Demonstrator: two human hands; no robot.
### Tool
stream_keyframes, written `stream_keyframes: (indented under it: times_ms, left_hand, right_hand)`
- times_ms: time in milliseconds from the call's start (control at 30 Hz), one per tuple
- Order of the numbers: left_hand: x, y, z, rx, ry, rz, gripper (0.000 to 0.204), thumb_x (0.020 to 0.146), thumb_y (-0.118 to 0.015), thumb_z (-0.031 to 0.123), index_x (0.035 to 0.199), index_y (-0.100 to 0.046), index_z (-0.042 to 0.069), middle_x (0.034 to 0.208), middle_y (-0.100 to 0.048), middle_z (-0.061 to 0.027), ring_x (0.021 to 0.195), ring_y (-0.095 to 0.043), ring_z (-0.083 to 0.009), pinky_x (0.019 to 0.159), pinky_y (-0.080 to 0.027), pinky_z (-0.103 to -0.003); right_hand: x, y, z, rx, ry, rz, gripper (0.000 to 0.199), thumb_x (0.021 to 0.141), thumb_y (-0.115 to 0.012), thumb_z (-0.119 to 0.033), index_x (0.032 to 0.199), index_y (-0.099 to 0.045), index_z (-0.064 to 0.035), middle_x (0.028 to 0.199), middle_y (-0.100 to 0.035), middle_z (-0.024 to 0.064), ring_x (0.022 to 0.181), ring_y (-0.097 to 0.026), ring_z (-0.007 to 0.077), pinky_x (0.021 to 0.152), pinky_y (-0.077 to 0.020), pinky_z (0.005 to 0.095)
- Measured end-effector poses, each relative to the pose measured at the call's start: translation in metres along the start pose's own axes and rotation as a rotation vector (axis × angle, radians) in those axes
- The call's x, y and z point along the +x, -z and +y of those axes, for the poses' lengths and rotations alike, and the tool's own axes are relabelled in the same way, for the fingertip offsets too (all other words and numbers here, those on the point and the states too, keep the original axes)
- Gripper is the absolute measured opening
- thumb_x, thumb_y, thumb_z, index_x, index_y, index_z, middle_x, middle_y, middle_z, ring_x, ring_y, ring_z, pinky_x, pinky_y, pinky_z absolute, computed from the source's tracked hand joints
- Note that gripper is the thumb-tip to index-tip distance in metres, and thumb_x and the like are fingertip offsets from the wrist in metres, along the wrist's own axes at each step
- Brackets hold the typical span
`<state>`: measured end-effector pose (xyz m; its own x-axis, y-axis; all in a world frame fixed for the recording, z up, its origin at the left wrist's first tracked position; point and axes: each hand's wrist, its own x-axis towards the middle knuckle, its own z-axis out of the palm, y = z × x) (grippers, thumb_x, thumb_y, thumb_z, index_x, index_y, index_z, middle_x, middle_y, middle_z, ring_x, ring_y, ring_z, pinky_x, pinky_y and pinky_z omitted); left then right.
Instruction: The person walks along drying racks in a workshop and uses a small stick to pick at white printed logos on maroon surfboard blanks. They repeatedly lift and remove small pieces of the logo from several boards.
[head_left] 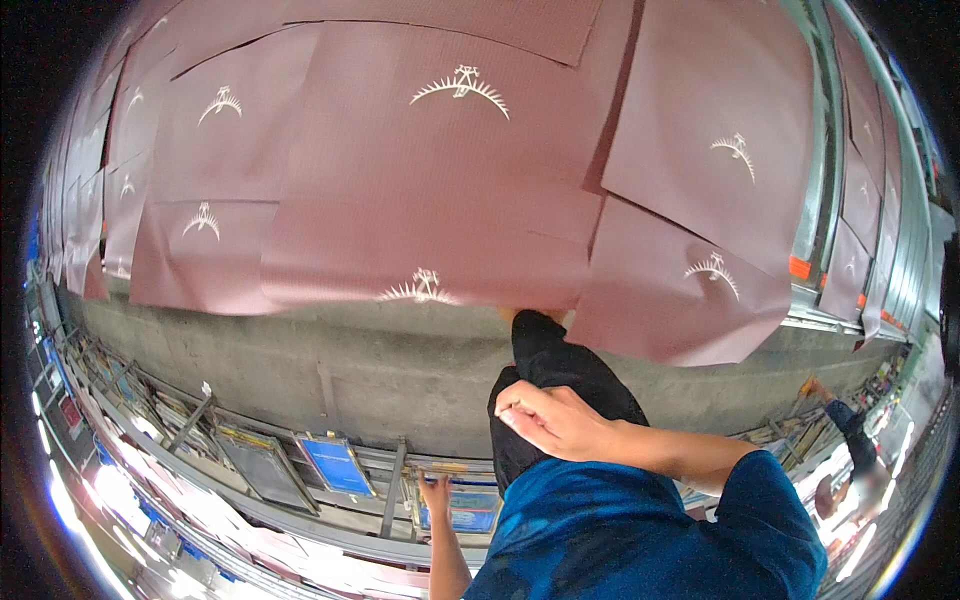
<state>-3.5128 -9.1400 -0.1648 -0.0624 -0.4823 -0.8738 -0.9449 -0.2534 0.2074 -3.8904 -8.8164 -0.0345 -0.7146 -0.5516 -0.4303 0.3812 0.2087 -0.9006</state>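
Observation:
My right hand [555, 420] is held in front of my body, its fingers curled in a loose fist with nothing visible in them. My left hand [436, 492] hangs low at my left side, thumb and fingers apart, and looks bare. In the picture it overlaps a framed blue panel [470, 520]; whether it touches the frame I cannot tell. Ahead of me lies a long table spread with maroon fabric sheets [440, 170], printed with pale spiky arc motifs. One sheet's loose corner [690, 310] hangs past the near edge by my leg.
Grey concrete floor [400, 370] runs as an aisle along the table. Behind me, a metal rack [395, 490] holds several frames, among them a blue one [338, 465] and a grey one [262, 468]. Another person [850, 460] works at the far right. Bare metal rails show between sheets.

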Motion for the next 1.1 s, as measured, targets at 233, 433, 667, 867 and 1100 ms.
stream_keyframes:
  times_ms: [233,433,667,867,1100]
  left_hand:
    - [0.035,0.092,0.036,0.086,0.16,-0.033,0.072,0.094,-0.065,0.008,0.154,-0.024,0.016,0.1,-0.061,-0.0102,0.067,-0.065,-0.0185,0.049,-0.049,-0.028]
    - [0.052,0.018,0.249,0.018,-0.154,-0.008,0.067,0.096,-0.069,0.017,0.153,-0.033,0.017,0.109,-0.059,-0.0063,0.084,-0.063,-0.0141,0.073,-0.054,-0.031]
    - [0.074,-0.029,0.327,0.157,-0.328,-0.211,0.067,0.097,-0.068,0.023,0.152,-0.032,0.012,0.118,-0.059,-0.0076,0.093,-0.066,-0.0174,0.08,-0.056,-0.034]
    - [0.067,0.004,0.318,0.251,-0.392,-0.205,0.064,0.097,-0.067,0.019,0.15,-0.034,0.008,0.116,-0.06,-0.0097,0.092,-0.064,-0.0167,0.081,-0.055,-0.032]
    - [-0.087,-0.02,0.426,0.181,-1.029,-0.303,0.063,0.089,-0.071,0.011,0.143,-0.041,-0.002,0.108,-0.06,-0.0121,0.086,-0.06,-0.018,0.079,-0.05,-0.033]
  right_hand:
    - [0.061,-0.007,0.074,-0.374,-0.142,0.047,0.018,0.098,-0.054,-0.024,0.11,-0.058,-0.0108,0.108,-0.067,0.0185,0.101,-0.063,0.0418,0.084,-0.0494,0.0563]
    - [0.035,0.0,0.201,-0.899,-0.242,0.46,0.035,0.094,-0.06,-0.032,0.12,-0.063,-0.0083,0.118,-0.065,0.0173,0.108,-0.062,0.0418,0.092,-0.0475,0.0557]
    - [-0.05,-0.063,0.352,-1.074,-0.481,0.628,0.035,0.093,-0.062,-0.032,0.116,-0.062,-0.0054,0.115,-0.066,0.0191,0.107,-0.062,0.0417,0.091,-0.0486,0.0531]
    - [-0.042,-0.116,0.29,-0.185,-0.989,0.849,0.026,0.094,-0.062,-0.026,0.108,-0.057,-0.0039,0.099,-0.068,0.0206,0.094,-0.066,0.0428,0.081,-0.0509,0.0502]
    - [-0.036,-0.035,0.045,-0.215,-0.647,0.422,0.011,0.1,-0.054,-0.011,0.11,-0.056,-0.008,0.097,-0.066,0.0196,0.086,-0.066,0.0428,0.07,-0.0528,0.0469]
